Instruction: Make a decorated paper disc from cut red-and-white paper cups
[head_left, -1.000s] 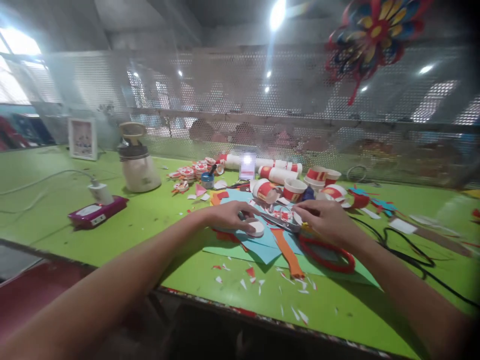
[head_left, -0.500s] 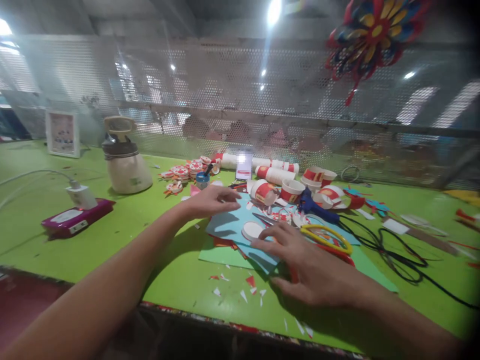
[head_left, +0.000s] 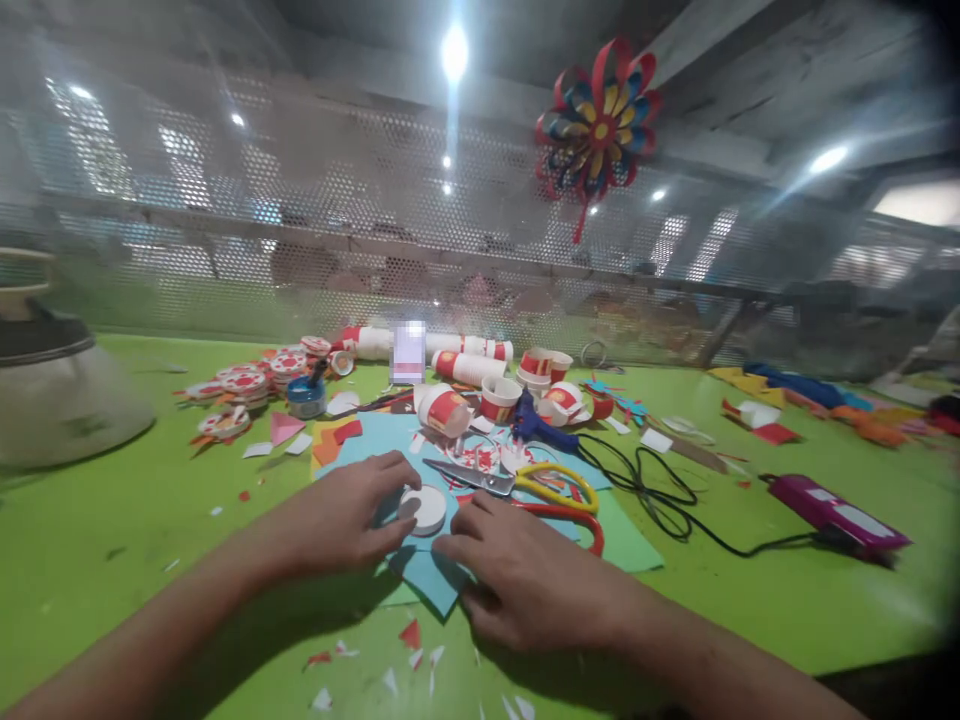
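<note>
A small round white paper disc with a raised rim (head_left: 425, 510) lies on sheets of light blue paper (head_left: 431, 575). My left hand (head_left: 341, 515) is at its left side, thumb and forefinger apart and reaching its edge; whether they press on it I cannot tell. Just right of the disc, my right hand (head_left: 529, 575) rests low over the blue paper, palm down, fingers apart and bent. Scissors (head_left: 487, 480) with one yellow and one red handle lie behind that hand, blades pointing left. Cut red-and-white paper pieces (head_left: 480, 457) lie behind the scissors.
A blue glue gun (head_left: 536, 422) with its black cable sits beyond the scissors. Red-and-white paper cups (head_left: 444, 410), a phone (head_left: 408, 355) and a blue jar (head_left: 306, 396) stand farther back. A purple power strip (head_left: 836, 510) lies right, a large bottle (head_left: 60, 400) left.
My view has turned to the right. My left hand has come down from above the paper to the disc's left edge. My right hand stays beside the disc.
</note>
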